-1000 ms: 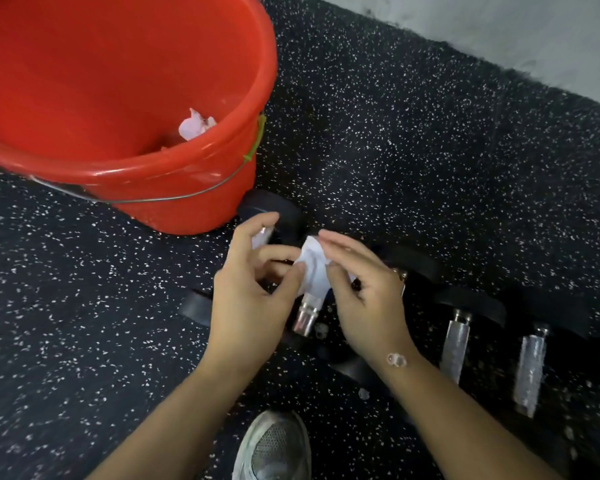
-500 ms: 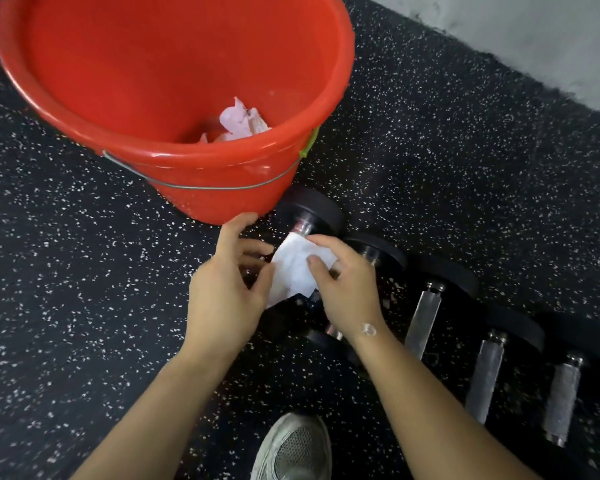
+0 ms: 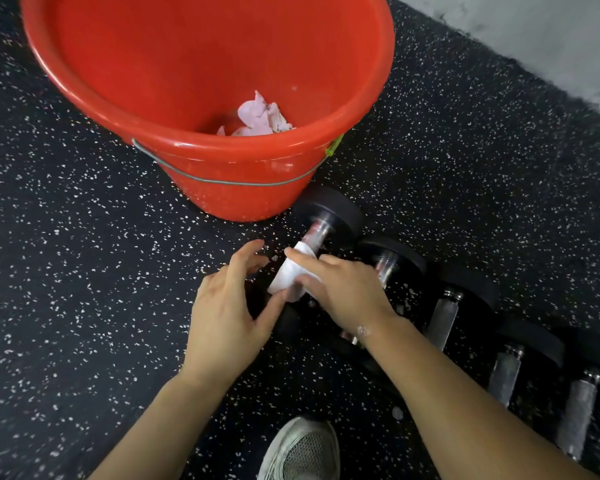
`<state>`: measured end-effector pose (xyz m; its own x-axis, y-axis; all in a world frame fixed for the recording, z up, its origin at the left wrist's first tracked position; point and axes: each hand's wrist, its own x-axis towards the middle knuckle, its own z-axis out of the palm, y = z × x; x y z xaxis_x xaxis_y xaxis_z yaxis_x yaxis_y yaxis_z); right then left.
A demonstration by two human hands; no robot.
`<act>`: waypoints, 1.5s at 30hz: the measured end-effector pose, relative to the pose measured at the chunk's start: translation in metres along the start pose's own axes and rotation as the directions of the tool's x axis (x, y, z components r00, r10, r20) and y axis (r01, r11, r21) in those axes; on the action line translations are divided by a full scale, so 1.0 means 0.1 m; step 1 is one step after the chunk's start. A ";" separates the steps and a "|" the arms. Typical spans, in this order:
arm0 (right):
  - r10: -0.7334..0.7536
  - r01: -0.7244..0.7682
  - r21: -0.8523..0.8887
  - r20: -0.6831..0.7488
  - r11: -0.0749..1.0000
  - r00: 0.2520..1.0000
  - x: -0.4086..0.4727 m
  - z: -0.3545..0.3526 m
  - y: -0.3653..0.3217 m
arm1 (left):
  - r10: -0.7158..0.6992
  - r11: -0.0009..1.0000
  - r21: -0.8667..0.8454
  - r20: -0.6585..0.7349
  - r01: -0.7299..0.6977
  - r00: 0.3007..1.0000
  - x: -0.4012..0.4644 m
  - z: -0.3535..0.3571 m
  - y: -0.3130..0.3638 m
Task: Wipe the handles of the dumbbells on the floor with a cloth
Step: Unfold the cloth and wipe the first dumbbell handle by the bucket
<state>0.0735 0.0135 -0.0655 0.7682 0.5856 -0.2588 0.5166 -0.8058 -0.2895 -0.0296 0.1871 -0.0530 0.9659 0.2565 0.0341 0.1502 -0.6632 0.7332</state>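
Observation:
A row of black dumbbells with metal handles lies on the speckled floor, running from the middle to the lower right. The leftmost dumbbell (image 3: 329,216) sits just below the bucket. A white cloth (image 3: 288,275) is wrapped over its handle. My right hand (image 3: 340,292) presses the cloth onto that handle, fingers curled around it. My left hand (image 3: 226,306) hovers just left of the cloth with fingers spread, its thumb near the cloth's lower edge. The second dumbbell (image 3: 392,261) lies right beside my right hand.
A large red bucket (image 3: 243,192) with a wire bail stands at the top, touching the first dumbbell's head; crumpled pink-white cloths (image 3: 260,119) lie inside. A grey shoe (image 3: 302,452) is at the bottom. Further handles (image 3: 445,317) lie to the right. A grey wall base (image 3: 534,32) runs along the top right.
The cloth went from being held between both hands above the handles to lying wrapped on the leftmost handle. My left hand has let go and opened. The view shifted left toward the bucket.

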 end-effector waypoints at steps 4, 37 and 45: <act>0.113 -0.120 -0.075 -0.089 0.990 0.990 0.16 -0.07 0.13 | -0.032 0.999 -0.007 0.007 0.032 0.999 -0.01 0.03 -0.03; 0.111 -0.104 0.199 -0.025 0.975 0.994 0.15 0.02 0.15 | -0.033 0.998 -0.049 0.060 0.036 0.998 -0.05 0.03 -0.14; -0.166 0.147 0.141 0.138 0.979 0.976 0.12 0.02 0.12 | -0.017 0.999 -0.033 0.063 0.019 0.998 -0.05 0.03 -0.14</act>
<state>0.0881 0.0114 -0.0740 0.6121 0.7180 -0.3313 0.5654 -0.6903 -0.4514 -0.0364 0.1931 -0.0657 0.9746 0.2229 -0.0215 0.1619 -0.6348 0.7555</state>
